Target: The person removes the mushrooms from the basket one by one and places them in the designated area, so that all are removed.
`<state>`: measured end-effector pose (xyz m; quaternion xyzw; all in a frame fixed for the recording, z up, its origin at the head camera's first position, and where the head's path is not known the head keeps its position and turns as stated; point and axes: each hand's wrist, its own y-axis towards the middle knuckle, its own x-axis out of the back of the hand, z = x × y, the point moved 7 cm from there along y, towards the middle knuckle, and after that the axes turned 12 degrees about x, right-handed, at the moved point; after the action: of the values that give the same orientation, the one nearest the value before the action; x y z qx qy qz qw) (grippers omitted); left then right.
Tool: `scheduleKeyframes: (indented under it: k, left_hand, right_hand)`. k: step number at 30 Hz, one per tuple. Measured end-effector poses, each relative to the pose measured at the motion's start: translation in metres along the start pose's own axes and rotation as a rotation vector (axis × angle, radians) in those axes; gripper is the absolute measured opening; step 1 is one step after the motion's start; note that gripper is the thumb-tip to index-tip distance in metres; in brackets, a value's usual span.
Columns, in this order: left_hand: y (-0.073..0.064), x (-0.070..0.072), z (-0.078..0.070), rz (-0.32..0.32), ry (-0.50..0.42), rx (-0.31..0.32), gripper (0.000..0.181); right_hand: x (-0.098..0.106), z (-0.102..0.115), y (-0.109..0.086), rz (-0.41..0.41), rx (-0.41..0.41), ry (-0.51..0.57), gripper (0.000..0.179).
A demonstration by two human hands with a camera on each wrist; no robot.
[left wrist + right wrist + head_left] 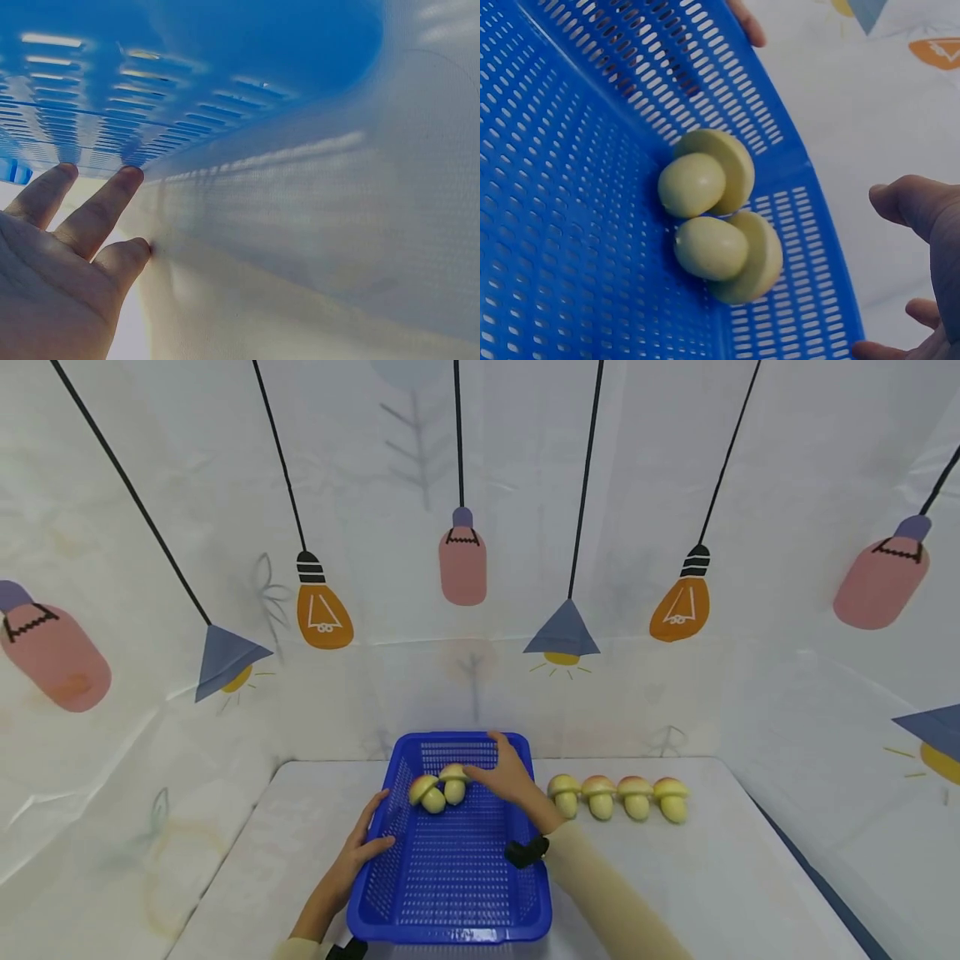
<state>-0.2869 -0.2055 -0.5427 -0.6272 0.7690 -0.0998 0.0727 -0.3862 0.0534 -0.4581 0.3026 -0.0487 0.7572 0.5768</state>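
A blue plastic basket (450,935) with slotted walls stands before me. Two toy mushrooms (427,795) with yellow-to-reddish caps and pale stems lie inside, side by side toward its far end. My left hand (351,856) rests along the basket's left side, thumb at the rim. In the left wrist view its fingers (101,214) reach out straight against the slotted outside wall. Over the basket's far right part is my right hand (506,777), thumb and fingers spread, the thumb near the right mushroom (454,783) of the pair. Nothing is held in it.
Several more toy mushrooms (636,797) stand in a row on the white table (675,885), right of the basket. Behind the table hangs a white sheet (487,685) printed with lamps and bulbs. Dark bands sit on both wrists.
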Motion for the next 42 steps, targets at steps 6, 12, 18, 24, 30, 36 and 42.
scheduleKeyframes:
  k: [6, 12, 18, 24, 30, 36, 42]
  left_hand:
    - [0.001, 0.0, 0.0, -0.003, 0.004, -0.011, 0.075]
    - [0.0, -0.003, -0.001, 0.034, 0.018, -0.018, 0.076]
    - [-0.001, -0.004, -0.002, 0.043, 0.016, -0.02, 0.075]
    - [0.0, -0.003, -0.001, 0.043, 0.018, -0.02, 0.075]
    - [0.0, -0.001, -0.001, 0.006, 0.011, -0.005, 0.074]
    - [0.0, 0.0, 0.0, -0.02, 0.013, -0.002, 0.075]
    - [0.0, -0.001, -0.001, -0.019, 0.02, -0.001, 0.075]
  right_hand:
    - [-0.007, -0.01, 0.004, -0.016, -0.051, -0.006, 0.088]
    - [-0.012, -0.02, 0.006, -0.035, -0.11, 0.003, 0.085]
    - [-0.013, -0.024, 0.006, -0.049, -0.125, 0.0, 0.081]
    - [-0.02, -0.024, 0.009, -0.011, -0.102, 0.009, 0.077]
    - [-0.031, -0.021, 0.011, 0.074, -0.08, 0.035, 0.075]
    - [-0.038, -0.024, 0.013, 0.09, -0.099, 0.076, 0.072]
    - [-0.04, -0.028, 0.016, 0.079, -0.117, 0.074, 0.066]
